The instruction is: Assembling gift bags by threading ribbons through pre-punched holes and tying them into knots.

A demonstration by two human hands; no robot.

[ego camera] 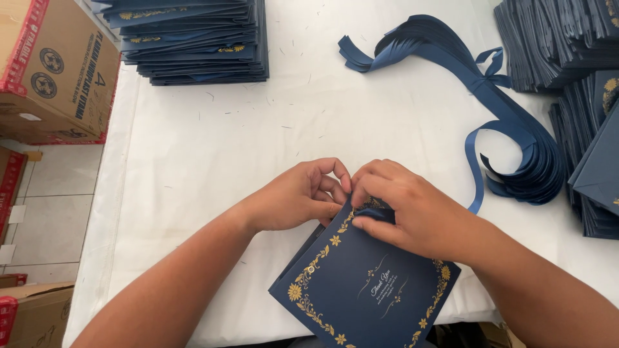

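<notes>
A dark blue paper bag (361,283) with gold floral borders lies flat and tilted at the near edge of the white-covered table (213,161). My left hand (300,193) pinches the bag's top edge with its fingertips. Touching it, my right hand (403,206) presses a short piece of blue ribbon (374,211) against the bag's top, thumb and fingers closed on it. Both hands meet at the bag's upper corner.
A bundle of blue ribbon strips (477,96) curves across the table's right. Stacks of the same blue bags sit at the back left (193,38) and along the right edge (574,77). Cardboard boxes (55,71) stand on the tiled floor at left.
</notes>
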